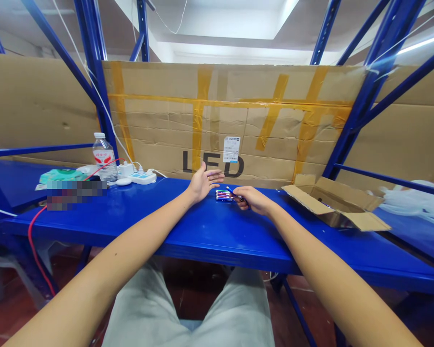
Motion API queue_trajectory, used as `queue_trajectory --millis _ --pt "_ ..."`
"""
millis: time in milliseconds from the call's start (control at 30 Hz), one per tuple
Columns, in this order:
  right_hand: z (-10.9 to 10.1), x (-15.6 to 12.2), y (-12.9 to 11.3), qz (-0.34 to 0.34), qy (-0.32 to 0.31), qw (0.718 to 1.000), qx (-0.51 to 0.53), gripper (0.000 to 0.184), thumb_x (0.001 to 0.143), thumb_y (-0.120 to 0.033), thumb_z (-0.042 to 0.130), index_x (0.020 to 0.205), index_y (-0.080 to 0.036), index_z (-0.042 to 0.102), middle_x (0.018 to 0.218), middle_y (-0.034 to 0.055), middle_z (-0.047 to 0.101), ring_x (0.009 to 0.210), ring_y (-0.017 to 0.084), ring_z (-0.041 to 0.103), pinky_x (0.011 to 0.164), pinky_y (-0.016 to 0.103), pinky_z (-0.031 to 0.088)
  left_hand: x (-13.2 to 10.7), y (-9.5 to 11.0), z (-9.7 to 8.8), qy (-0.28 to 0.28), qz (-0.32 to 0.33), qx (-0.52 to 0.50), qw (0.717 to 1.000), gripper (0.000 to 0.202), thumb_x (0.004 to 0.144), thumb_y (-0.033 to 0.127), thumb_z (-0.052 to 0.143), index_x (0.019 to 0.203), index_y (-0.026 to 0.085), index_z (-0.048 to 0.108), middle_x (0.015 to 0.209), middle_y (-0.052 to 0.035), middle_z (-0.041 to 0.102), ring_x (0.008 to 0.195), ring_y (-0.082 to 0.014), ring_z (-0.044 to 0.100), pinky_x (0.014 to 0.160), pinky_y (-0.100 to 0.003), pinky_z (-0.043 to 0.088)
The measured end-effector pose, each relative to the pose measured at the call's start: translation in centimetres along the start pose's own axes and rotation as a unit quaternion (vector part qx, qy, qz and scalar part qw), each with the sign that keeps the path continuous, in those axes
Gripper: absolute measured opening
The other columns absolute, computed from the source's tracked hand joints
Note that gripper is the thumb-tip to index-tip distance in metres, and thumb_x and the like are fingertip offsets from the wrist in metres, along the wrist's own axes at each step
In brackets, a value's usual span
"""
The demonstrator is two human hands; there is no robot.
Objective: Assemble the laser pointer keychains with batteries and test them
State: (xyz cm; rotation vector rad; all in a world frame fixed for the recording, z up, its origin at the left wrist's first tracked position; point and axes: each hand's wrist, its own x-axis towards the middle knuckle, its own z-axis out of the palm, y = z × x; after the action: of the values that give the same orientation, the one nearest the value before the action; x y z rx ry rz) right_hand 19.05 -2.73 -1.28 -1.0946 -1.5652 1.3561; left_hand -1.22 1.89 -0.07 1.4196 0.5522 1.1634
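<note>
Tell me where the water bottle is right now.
In the head view the bottle stands upright on the left side of the blue bench, just left of the white power strip and well left of the left hand.

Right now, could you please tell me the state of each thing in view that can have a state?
left hand, open, fingers spread, holding nothing.
right hand, curled on one slim stick.
row of sticks, lying flat, side by side on the blue shelf.
cardboard box, open, flaps spread.
water bottle, upright, capped.
power strip, plugs inserted.
</note>
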Motion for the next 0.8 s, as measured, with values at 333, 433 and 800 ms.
queue_trajectory --millis 333,433,800 --pt "-0.6 0.2 0.2 -0.012 0.057 0.997 -0.052 0.021 0.066 -0.024 0.068 0.060 -0.016 0.050 0.050 -0.0047 0.038 0.044 0.006 0.030 0.042 0.021 0.019 0.4 -0.3 -0.3 0.010 -0.010 -0.064 0.998 0.079 0.090 0.071 0.020 0.106 0.010 0.067 0.117 -0.0208 0.067 0.110 -0.0293 0.063 0.083 -0.037 0.052" --pt "-0.9 0.4 0.4 -0.021 0.082 0.993 -0.080 0.017 0.067 -0.026 0.066 0.062 -0.016 0.053 0.051 -0.0033 0.043 0.044 0.007 0.035 0.041 0.022 0.022 0.4 -0.3 -0.3 0.013 -0.020 -0.095 0.995 0.080 0.091 0.070 0.020 0.105 0.007 0.067 0.116 -0.0224 0.067 0.109 -0.0301 0.062 0.083 -0.036 0.051" --pt "-0.4 -0.2 -0.4 -0.048 0.099 0.985 -0.131 0.014 0.071 -0.025 0.059 0.062 -0.016 0.053 0.050 -0.0038 0.043 0.043 0.008 0.038 0.041 0.022 0.024 0.6 -0.5 -0.6 0.011 -0.028 -0.104 0.994 0.081 0.091 0.070 0.020 0.110 0.005 0.065 0.115 -0.0235 0.067 0.110 -0.0311 0.062 0.085 -0.036 0.050"
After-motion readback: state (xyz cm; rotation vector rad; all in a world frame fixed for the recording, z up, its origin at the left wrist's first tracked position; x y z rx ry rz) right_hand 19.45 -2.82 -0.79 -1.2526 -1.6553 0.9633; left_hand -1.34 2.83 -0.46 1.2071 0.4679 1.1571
